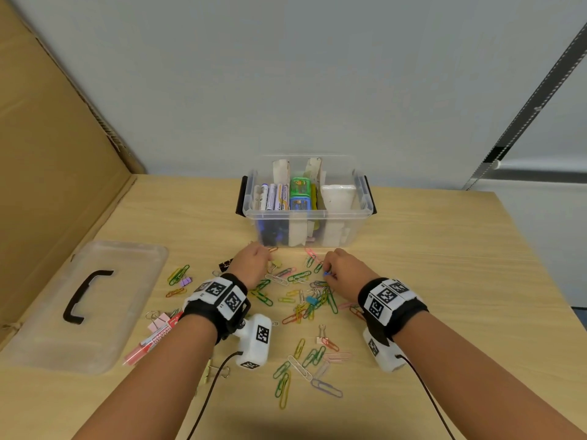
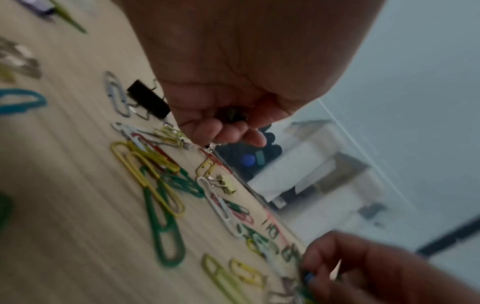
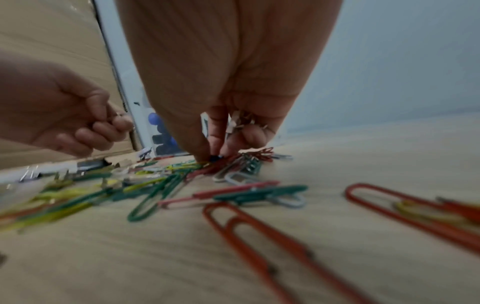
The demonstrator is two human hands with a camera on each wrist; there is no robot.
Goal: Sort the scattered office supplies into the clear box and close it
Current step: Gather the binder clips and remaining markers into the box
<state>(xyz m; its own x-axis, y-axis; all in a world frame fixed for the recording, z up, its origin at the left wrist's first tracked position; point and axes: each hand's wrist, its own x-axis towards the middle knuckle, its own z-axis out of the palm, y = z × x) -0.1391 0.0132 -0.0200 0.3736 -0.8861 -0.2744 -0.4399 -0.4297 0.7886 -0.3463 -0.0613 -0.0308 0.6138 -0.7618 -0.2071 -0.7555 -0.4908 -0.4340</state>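
The clear box (image 1: 306, 215), open, stands at the back of the table with markers and small packs inside. Its lid (image 1: 85, 300) lies flat at the left. Coloured paper clips (image 1: 313, 300) and binder clips are scattered in front of the box. My left hand (image 1: 254, 263) hovers near a gold binder clip (image 1: 275, 265); its fingers (image 2: 228, 127) curl round a small dark clip in the palm. My right hand (image 1: 333, 269) pinches a small blue binder clip (image 3: 215, 158) on the table, with several silver-handled clips (image 3: 239, 121) tucked in its palm.
A black binder clip (image 1: 225, 265) lies left of my left hand, and pink binder clips (image 1: 157, 320) with a red pen pack (image 1: 152, 341) sit by the lid. A cardboard wall (image 1: 47, 154) bounds the left side. More paper clips (image 1: 298, 369) lie between my forearms.
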